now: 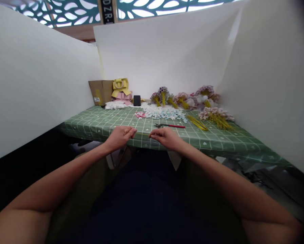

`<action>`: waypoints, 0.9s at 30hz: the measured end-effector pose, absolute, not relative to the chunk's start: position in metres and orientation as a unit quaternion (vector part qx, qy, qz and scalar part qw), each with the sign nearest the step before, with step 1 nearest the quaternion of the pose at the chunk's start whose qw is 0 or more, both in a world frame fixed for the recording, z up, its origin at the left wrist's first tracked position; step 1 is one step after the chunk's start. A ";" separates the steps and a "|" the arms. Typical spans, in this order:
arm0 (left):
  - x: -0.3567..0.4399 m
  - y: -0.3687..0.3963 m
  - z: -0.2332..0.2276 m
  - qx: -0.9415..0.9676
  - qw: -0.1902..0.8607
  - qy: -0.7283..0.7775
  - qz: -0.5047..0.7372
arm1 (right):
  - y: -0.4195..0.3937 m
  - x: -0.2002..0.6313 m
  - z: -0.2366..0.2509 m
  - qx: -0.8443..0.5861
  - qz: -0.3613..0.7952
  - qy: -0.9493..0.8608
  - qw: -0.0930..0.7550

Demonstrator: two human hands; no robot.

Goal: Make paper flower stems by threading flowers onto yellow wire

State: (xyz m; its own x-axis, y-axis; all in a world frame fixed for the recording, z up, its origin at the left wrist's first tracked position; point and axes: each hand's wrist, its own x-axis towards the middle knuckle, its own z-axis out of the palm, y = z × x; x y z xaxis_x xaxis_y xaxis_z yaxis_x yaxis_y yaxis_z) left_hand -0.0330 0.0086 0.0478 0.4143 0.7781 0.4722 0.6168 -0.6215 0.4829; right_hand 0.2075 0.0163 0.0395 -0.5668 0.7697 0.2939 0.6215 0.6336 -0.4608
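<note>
Over the table's front edge, my left hand [121, 137] is closed in a loose fist with the thumb against the fingers. Facing it a short gap away, my right hand [165, 137] makes a pinch with thumb and fingertips. A faint, thin yellowish wire [143, 134] seems to run across the gap from one hand to the other; its ends are hidden in the fingers. Just beyond my right hand lie pliers with red handles [176, 126], touched by neither hand. Several loose yellow stems [198, 122] rest farther right.
A green checked cloth [98, 118] covers the table. Small white, blue and pink pieces [164, 113] are spread mid-table. Bunches of beaded stems [184, 98] line the back right; another bunch [216, 115] lies nearer. A cardboard box [103, 91], bows [120, 88] and a black device [137, 100] stand behind.
</note>
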 end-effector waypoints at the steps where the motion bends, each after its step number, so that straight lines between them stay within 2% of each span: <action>1: -0.031 0.013 0.042 0.802 0.202 0.456 0.328 | 0.018 0.205 0.035 -0.418 0.041 -0.870 0.259; 3: -0.027 0.021 0.032 0.727 0.349 0.500 0.315 | 0.020 0.203 0.027 -0.409 -0.144 -0.864 0.255; 4: -0.026 0.024 0.028 0.695 0.399 0.506 0.318 | 0.020 0.202 0.025 -0.392 -0.198 -0.865 0.240; 6: -0.026 0.025 0.025 0.672 0.452 0.493 0.317 | 0.021 0.204 0.024 -0.367 -0.229 -0.874 0.221; 8: -0.028 0.022 0.028 0.707 0.427 0.465 0.318 | 0.021 0.207 0.027 -0.367 -0.158 -0.886 0.235; 11: -0.034 0.012 0.042 0.810 0.235 0.400 0.360 | 0.020 0.215 0.040 -0.345 0.104 -0.895 0.264; 14: -0.039 0.003 0.056 0.871 0.035 0.314 0.377 | 0.017 0.222 0.052 -0.301 0.357 -0.866 0.178; 16: -0.038 0.003 0.056 0.870 0.015 0.320 0.374 | 0.017 0.221 0.053 -0.313 0.380 -0.860 0.136; 18: -0.035 0.008 0.047 0.841 0.105 0.385 0.364 | 0.018 0.216 0.047 -0.376 0.253 -0.874 0.177; 20: -0.031 0.015 0.035 0.779 0.267 0.456 0.337 | 0.019 0.209 0.037 -0.429 0.037 -0.871 0.235; 22: -0.027 0.022 0.024 0.700 0.398 0.488 0.336 | 0.019 0.203 0.029 -0.420 -0.140 -0.865 0.236; 23: -0.026 0.024 0.021 0.672 0.439 0.486 0.344 | 0.019 0.202 0.026 -0.406 -0.191 -0.865 0.225; 25: -0.026 0.025 0.021 0.664 0.472 0.462 0.350 | 0.019 0.202 0.026 -0.394 -0.215 -0.867 0.216; 27: -0.029 0.021 0.026 0.710 0.425 0.437 0.354 | 0.019 0.207 0.031 -0.401 -0.142 -0.870 0.250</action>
